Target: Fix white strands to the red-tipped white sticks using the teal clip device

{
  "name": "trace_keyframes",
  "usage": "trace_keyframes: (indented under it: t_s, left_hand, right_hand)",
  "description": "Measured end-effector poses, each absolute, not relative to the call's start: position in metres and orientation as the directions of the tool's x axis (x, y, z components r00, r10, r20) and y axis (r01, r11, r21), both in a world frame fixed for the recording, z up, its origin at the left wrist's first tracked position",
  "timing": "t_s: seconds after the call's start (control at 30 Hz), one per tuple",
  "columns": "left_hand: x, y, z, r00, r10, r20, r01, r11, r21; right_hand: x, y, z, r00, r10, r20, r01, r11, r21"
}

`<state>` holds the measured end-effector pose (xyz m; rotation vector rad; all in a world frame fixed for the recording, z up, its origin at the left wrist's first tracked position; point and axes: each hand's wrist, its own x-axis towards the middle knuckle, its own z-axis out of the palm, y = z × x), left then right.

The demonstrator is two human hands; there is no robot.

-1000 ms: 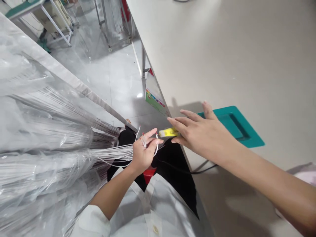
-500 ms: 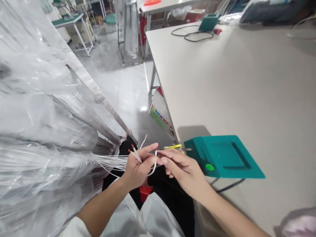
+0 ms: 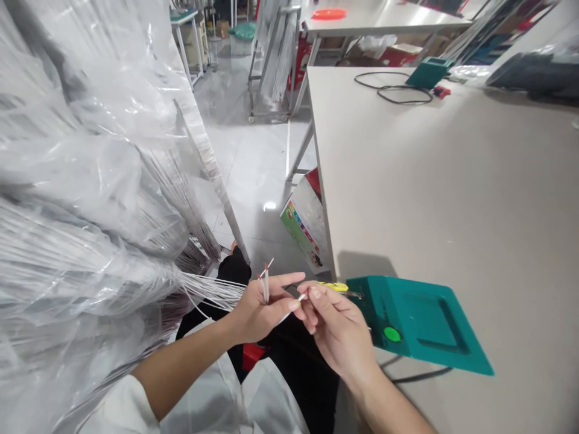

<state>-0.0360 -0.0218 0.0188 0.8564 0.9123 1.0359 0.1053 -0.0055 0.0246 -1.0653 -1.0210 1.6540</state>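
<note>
My left hand (image 3: 256,310) is closed on several white wires (image 3: 266,289), whose red-tipped ends stick up between thumb and index finger. The index finger points outward to the right. Between the two hands runs one white wire end (image 3: 301,298), held by the left thumb and pinched near its reddish tip by my right hand (image 3: 341,325). A bundle of white wires (image 3: 212,288) trails leftward from behind the left hand. Just beyond the right hand lies a yellow-handled tool (image 3: 335,286), partly hidden. A teal device (image 3: 420,319) with a green round button (image 3: 392,334) sits beside it.
Plastic-wrapped wire bundles (image 3: 81,241) fill the left side along a metal rail (image 3: 212,172). The pale table (image 3: 429,181) is at right, bearing a second teal device (image 3: 429,73) with a black cord. A printed carton (image 3: 301,226) stands under the table edge.
The view has turned left, shifting the surroundings rightward. The wire end between my hands was upright and curved; now it leans toward my right hand, whose fingertips are on its tip.
</note>
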Motion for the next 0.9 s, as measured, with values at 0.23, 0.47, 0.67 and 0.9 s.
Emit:
trace_keyframes:
  t_s: [0.23,0.47,0.67,0.9]
  left_hand:
    - [-0.038,-0.004,0.007,0.005,0.987,-0.159,0.076,0.158,0.985]
    - [-0.038,-0.003,0.002,0.059,0.997,0.054,0.376,-0.072,0.924]
    - [-0.027,-0.015,0.01,0.29,0.957,0.001,0.261,-0.08,0.962]
    - [-0.038,-0.017,0.013,0.27,0.963,-0.026,0.177,-0.023,0.984]
  right_hand:
    - [0.119,-0.005,0.021,-0.011,0.994,0.111,0.028,0.112,-0.993]
    - [0.113,-0.004,0.017,-0.184,0.968,0.171,0.242,0.214,-0.946]
    - [0.109,0.0,0.02,-0.233,0.945,0.229,0.31,0.296,-0.903]
    - [0.114,0.001,0.02,-0.182,0.975,0.131,0.265,0.177,-0.948]
